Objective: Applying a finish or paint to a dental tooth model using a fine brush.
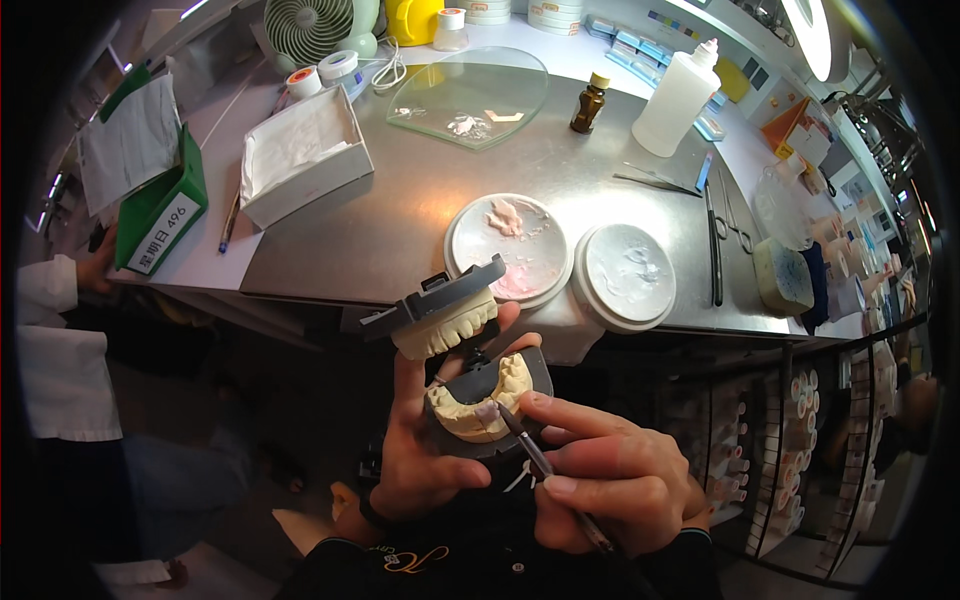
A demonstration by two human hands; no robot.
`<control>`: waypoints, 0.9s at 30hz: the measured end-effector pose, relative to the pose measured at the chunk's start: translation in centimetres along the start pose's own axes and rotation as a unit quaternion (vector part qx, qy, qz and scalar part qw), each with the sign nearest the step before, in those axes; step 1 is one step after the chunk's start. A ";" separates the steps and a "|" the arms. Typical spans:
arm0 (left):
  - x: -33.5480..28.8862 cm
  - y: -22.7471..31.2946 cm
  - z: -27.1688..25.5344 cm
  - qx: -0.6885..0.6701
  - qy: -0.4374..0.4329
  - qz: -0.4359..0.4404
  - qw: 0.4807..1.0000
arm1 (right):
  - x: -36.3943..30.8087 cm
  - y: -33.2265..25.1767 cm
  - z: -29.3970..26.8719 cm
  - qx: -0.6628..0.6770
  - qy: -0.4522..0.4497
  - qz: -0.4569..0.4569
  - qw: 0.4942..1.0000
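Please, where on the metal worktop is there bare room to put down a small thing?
A broad bare patch of the metal worktop lies between the white box, the glass plate and the pink-smeared dish. A narrower strip lies between the other dish and the black-handled tool. Crowded: the right end, with the sponge-like block, and the back, around the fan and yellow container.

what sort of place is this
Probably a dental laboratory: the left hand holds hinged dental casts, the right hand a slender brush at the lower one, and a round white dish of pink material sits on the metal worktop.
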State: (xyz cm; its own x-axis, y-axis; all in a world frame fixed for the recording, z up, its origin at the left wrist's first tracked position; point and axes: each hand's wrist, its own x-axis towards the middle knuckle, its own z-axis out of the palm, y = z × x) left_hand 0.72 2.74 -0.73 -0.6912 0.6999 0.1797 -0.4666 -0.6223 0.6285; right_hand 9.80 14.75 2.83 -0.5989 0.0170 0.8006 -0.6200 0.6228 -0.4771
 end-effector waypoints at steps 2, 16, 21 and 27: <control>-0.1 0.0 0.1 0.005 -0.001 0.005 1.000 | 0.0 -0.1 0.0 -0.002 -0.001 0.001 1.000; -0.1 0.2 0.5 -0.001 0.017 -0.014 1.000 | 0.5 -0.9 -0.8 0.039 -0.046 0.083 0.995; -0.4 0.6 -0.3 -0.019 0.011 -0.046 0.999 | -1.5 0.2 -6.0 -0.273 0.086 0.105 0.952; -0.4 1.0 0.0 -0.067 0.021 -0.033 0.997 | -3.3 9.0 -18.3 -0.587 0.181 0.271 0.741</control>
State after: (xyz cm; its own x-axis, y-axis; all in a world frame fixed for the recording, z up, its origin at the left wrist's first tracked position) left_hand 0.51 1.81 -0.21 -0.6777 0.7274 0.1076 -0.5791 -0.6182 0.5315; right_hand 15.51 34.59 2.51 -0.2918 0.5903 0.7526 0.6586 0.6946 -0.2895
